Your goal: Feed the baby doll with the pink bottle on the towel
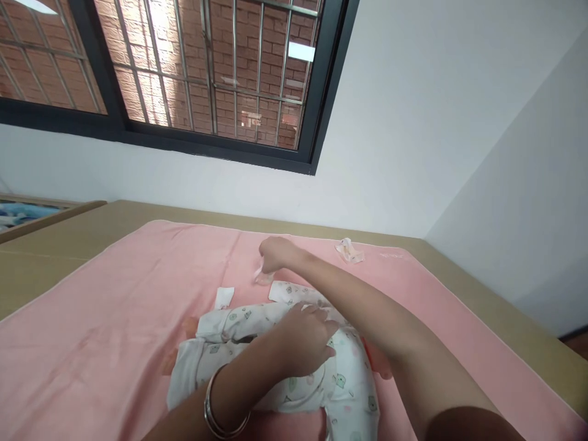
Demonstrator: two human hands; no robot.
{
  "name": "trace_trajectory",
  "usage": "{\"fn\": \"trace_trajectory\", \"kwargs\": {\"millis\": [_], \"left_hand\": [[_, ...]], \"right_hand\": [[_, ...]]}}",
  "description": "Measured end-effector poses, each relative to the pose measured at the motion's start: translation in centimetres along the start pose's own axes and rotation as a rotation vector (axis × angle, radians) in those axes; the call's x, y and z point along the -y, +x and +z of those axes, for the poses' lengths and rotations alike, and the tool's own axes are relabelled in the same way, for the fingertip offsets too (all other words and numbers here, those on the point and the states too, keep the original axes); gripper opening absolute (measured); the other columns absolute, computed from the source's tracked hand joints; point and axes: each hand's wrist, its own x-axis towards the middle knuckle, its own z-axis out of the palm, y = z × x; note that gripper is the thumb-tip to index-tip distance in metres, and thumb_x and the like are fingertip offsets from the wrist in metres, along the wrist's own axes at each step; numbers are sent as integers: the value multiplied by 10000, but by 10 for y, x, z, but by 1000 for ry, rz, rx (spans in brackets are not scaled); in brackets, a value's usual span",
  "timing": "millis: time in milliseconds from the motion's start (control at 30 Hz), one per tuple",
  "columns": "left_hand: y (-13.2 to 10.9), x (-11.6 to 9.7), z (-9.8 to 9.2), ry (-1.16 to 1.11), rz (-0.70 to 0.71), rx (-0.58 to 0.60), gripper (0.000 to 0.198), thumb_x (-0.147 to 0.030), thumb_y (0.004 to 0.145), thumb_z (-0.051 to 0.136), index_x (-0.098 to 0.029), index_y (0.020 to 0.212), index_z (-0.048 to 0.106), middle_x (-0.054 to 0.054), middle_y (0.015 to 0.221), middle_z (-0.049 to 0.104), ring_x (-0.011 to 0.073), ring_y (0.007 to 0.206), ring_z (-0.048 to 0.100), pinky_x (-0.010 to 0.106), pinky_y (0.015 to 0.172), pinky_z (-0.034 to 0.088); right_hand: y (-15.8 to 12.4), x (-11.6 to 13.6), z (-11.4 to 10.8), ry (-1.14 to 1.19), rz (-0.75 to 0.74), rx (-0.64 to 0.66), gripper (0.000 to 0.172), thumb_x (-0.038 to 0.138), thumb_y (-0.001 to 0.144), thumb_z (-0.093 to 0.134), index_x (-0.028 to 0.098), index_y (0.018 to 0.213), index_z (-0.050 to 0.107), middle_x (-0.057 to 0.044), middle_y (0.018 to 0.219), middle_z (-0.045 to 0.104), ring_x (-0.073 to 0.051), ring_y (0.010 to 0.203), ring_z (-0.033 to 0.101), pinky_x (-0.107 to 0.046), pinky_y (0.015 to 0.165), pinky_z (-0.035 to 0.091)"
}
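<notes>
A white baby garment [349, 392] with small green and pink prints lies on a pink towel [114, 318], over what looks like a doll whose pinkish limbs show at the sides. My left hand [305, 343], with bangles on the wrist, rests flat on the middle of the garment. My right hand [274, 254] reaches farther back and pinches a small pale piece [263, 277] just beyond the garment's far edge. A white tab of cloth [223, 297] sticks out at the garment's far left.
The pink towel covers a tan table [55, 245] pushed against a white wall under a barred window. A small crumpled pale cloth [349, 251] lies at the towel's far edge. A wooden-edged surface [27, 211] with blue fabric stands at far left.
</notes>
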Motion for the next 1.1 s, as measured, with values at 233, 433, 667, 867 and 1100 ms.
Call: {"fn": "trace_trajectory", "kwargs": {"millis": [233, 433, 667, 867, 1100], "left_hand": [[-11, 9, -17, -10, -83, -17, 286, -321, 933, 519, -207, 1173, 626, 103, 1245, 646, 320, 1137, 595, 496, 984, 481], [-12, 23, -28, -61, -175, -85, 342, -323, 961, 462, -247, 1262, 608, 45, 1328, 633, 264, 1212, 582, 416, 1037, 468], [-17, 52, -36, -84, -396, -142, 444, -418, 984, 469, -193, 1360, 544, 110, 1406, 579, 262, 1270, 564, 477, 1061, 457], [-27, 72, -44, -75, -523, -151, 500, -478, 966, 425, -246, 1396, 531, 55, 1481, 523, 282, 1349, 510, 445, 1081, 460], [-32, 70, -44, -94, -559, -79, 531, -516, 927, 448, -282, 1394, 549, 16, 1483, 522, 293, 1358, 505, 425, 1074, 472]], "right_hand": [[-52, -95, -17, 22, 388, 93, 124, 121, 471, 562, 111, 584, 612, -66, 548, 547, -235, 583, 599, -330, 551, 454], [-99, -139, 13, 75, 611, 237, 225, 130, 525, 597, 90, 727, 688, -74, 550, 549, -260, 695, 638, -376, 662, 509], [-125, -153, 44, 129, 644, 265, 257, 162, 553, 653, 94, 799, 683, -90, 641, 592, -257, 801, 650, -351, 726, 510], [-144, -152, 48, 213, 600, 206, 558, 180, 586, 679, 115, 1136, 613, -100, 850, 647, -220, 772, 631, -320, 671, 488], [-171, -158, 52, 293, 581, -28, 519, 250, 705, 591, 210, 1217, 517, -98, 1091, 636, -184, 812, 612, -285, 637, 398]]}}
